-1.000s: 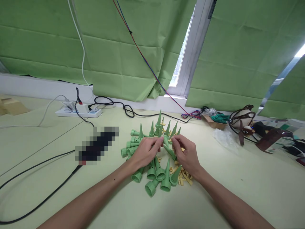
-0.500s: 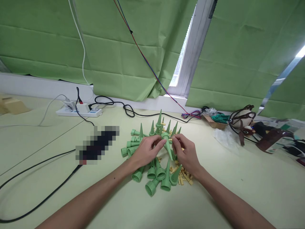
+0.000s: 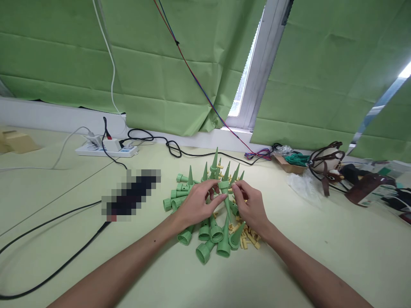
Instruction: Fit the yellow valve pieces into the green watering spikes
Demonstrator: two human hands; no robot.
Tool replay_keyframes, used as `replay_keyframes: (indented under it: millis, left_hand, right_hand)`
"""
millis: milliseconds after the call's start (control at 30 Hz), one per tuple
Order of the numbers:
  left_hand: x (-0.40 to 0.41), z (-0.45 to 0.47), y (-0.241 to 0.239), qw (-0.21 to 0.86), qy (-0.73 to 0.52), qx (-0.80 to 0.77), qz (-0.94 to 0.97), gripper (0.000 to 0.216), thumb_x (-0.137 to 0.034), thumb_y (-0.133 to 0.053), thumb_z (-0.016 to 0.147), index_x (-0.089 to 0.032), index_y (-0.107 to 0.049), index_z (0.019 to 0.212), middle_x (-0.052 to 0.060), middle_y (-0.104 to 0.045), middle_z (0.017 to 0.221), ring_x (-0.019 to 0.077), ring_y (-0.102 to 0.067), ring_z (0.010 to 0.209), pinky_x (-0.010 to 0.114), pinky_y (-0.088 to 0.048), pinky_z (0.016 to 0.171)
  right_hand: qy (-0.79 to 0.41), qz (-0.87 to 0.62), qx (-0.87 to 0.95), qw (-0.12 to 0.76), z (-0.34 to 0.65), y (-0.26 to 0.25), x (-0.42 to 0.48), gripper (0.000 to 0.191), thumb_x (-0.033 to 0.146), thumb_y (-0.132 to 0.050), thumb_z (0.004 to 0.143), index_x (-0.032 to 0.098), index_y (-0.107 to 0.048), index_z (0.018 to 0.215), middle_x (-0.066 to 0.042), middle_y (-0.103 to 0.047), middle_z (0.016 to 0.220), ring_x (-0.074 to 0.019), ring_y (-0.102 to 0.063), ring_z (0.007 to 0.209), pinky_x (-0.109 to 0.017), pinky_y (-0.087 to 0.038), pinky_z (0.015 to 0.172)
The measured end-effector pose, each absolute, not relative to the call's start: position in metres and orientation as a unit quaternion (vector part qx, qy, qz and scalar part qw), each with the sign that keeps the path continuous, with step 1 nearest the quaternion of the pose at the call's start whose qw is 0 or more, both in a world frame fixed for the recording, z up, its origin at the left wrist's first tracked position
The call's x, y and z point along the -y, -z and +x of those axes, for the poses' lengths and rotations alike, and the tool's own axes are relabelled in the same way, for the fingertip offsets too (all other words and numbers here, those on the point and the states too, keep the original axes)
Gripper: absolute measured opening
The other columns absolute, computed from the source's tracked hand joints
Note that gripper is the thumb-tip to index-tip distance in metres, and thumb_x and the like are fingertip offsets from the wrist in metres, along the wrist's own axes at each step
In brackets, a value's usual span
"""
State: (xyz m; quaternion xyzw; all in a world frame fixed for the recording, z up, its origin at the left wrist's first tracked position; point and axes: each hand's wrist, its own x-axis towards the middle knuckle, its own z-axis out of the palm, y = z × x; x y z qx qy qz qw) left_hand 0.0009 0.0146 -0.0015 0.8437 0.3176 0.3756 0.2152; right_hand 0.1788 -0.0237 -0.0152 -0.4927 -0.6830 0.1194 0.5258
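Handling the green spike: near frame centre, tip downward; I seem to be adjusting it between both hands.
Left hand: thumb and fingers parted around it; whether they pinch, I can't tell.
Right hand: fingertips bunched beside its wide end; anything pinched is hidden.
Next move: calls for steadying the spike, I judge.

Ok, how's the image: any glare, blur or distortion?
Head view: glare at the window gap; head view: clutter at the right edge looks stretched and soft; head view: green cone between the hands reads fairly clearly.
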Motion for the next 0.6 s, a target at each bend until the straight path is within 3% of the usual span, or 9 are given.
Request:
replay_keyframes:
  millis: [167, 367, 600]
  left_hand:
    - [-0.0158, -0.0002, 0.0068, 0.186, -0.373, -0.311, 0.854, 0.037, -0.034, -0.058, 0.091, -0.016, -0.054, 0.123, 0.003, -0.063, 0.085, 0.015, -0.056, 0.067, 0.03, -0.046, 0.068]
    - [-0.0184, 0.0002, 0.0111, 0.171, -0.404, -0.274, 0.856, 0.027, -0.027, -0.059, 0.091, -0.018, -0.054, 0.116, 0.002, -0.061, 0.087, 0.0119, -0.053, 0.064, 0.024, -0.044, 0.06]
    - [-0.0165, -0.0008, 0.0098, 0.123, -0.37, -0.24, 0.889, 0.029, -0.002, -0.046, 0.083, -0.02, -0.051, 0.106, 0.003, -0.053, 0.098, 0.0107, -0.047, 0.066, 0.022, -0.038, 0.057]
  right_hand:
    - [-0.113, -0.489, 0.696, 0.514, 0.1774, 0.017, 0.0243, 0.024, 0.029, -0.045, 0.097, 0.018, -0.053, 0.078, 0.005, -0.043, 0.06, -0.0101, -0.037, 0.052, -0.024, -0.031, 0.053]
    - [-0.109, -0.493, 0.695, 0.512, 0.1764, 0.0164, 0.0255, 0.024, 0.028, -0.045, 0.097, 0.019, -0.052, 0.075, 0.005, -0.042, 0.058, -0.0103, -0.036, 0.051, -0.024, -0.03, 0.052]
    - [-0.12, -0.502, 0.689, 0.509, 0.175, 0.0142, 0.0254, 0.028, 0.029, -0.046, 0.096, 0.019, -0.049, 0.07, 0.005, -0.04, 0.056, -0.0101, -0.035, 0.051, -0.025, -0.029, 0.052]
